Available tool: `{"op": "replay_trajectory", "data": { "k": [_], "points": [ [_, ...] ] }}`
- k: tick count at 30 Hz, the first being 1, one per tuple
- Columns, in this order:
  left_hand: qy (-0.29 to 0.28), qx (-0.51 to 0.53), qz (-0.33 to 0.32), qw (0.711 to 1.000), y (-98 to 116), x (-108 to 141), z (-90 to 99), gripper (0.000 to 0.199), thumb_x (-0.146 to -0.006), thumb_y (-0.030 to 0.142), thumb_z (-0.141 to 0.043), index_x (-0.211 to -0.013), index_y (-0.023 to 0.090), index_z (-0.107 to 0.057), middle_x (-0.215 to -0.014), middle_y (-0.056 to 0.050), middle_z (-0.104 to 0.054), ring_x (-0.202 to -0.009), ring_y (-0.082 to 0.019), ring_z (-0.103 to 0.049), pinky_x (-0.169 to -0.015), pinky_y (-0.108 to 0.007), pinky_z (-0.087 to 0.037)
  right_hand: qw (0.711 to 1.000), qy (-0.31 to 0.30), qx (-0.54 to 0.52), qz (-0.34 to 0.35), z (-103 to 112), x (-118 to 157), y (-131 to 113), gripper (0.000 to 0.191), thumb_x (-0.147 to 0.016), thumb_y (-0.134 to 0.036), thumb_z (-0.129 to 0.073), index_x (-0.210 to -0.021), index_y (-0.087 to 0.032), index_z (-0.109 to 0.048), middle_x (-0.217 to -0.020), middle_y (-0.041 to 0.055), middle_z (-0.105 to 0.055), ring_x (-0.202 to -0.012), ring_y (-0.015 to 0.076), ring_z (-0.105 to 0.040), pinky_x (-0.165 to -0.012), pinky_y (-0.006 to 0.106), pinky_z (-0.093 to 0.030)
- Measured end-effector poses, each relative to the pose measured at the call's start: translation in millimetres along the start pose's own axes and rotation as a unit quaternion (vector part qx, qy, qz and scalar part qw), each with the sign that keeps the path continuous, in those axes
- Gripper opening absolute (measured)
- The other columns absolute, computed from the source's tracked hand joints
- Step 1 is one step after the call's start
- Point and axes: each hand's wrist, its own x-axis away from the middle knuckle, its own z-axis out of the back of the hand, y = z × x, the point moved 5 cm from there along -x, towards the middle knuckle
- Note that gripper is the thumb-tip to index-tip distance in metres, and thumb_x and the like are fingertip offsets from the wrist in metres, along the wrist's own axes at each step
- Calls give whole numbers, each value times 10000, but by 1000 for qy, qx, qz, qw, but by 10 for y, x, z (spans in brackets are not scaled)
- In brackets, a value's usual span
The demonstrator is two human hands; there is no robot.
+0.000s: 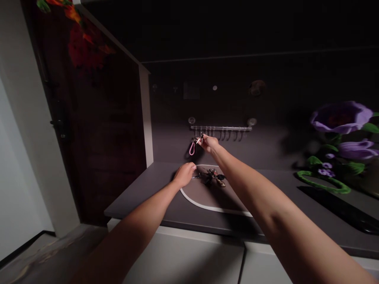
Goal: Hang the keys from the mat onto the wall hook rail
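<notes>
My right hand (209, 142) is raised at the left end of a clear hook rail (222, 128), fingers pinched on a small metal key (200, 139). A pink strap loop (192, 148) hangs just left of those fingertips; whether it is joined to the key I cannot tell. Lower down, my left hand (185, 174) is closed over the left edge of a tray with a white rim (201, 206). Silvery links (196, 176) show beside its fingers, but what it grips is hidden. A pile of keys and key fobs (214, 177) lies on the tray.
The tray stands on a dark counter (133, 193) above white cabinet doors (183, 252). To the right are purple flowers (343, 118), a green loop (322, 182) and a long black object (340, 209). A dark door (100, 138) is at left. A dark cabinet (225, 27) overhangs.
</notes>
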Motion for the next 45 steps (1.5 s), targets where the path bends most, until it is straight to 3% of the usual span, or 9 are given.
{"op": "replay_trajectory", "data": {
  "k": [15,23,29,35,40,45],
  "points": [
    [-1,-7,2,1000,-30,-13,-9,258,-850,250,-318,-808,187,-565,-760,-29,-591,-738,-148,-510,-700,-257,-374,999,-40,0,-26,29,-41,160,212,-806,2,-395,-692,-126,-520,-527,3,-571,-476,78,-568,-521,197,-516],
    [0,-4,5,1000,-16,-8,6,250,-844,246,-328,-799,189,-568,-755,-30,-590,-734,-150,-509,-696,-259,-374,997,-29,66,6,84,-70,178,179,-777,-21,-443,-661,-132,-524,-473,-8,-551,-432,70,-529,-429,158,-448],
    [0,-1,1,1000,-24,-16,0,250,-846,253,-323,-785,181,-556,-737,-25,-579,-723,-147,-504,-686,-258,-365,995,-41,83,33,149,-80,158,188,-765,-13,-426,-647,-139,-501,-485,-23,-542,-440,66,-522,-464,173,-447],
    [4,5,-13,1000,-14,-16,11,243,-843,246,-335,-781,175,-558,-729,-25,-574,-718,-146,-500,-677,-259,-357,991,-69,106,44,235,23,115,185,-731,0,-465,-601,-129,-492,-499,-23,-524,-441,41,-489,-466,146,-400],
    [-4,4,-20,1000,31,3,40,243,-838,256,-360,-804,165,-582,-758,-38,-589,-739,-150,-506,-689,-260,-365,988,-34,141,51,357,167,101,131,-725,-4,-504,-697,-129,-529,-560,-12,-548,-491,41,-498,-496,144,-397],
    [-20,1,-25,999,33,16,26,198,-798,242,-434,-830,164,-613,-815,-40,-599,-736,-138,-514,-688,-250,-385,973,-68,213,47,498,393,174,111,-712,-57,-566,-801,-123,-561,-693,20,-601,-549,49,-514,-546,168,-400]
  ]
}}
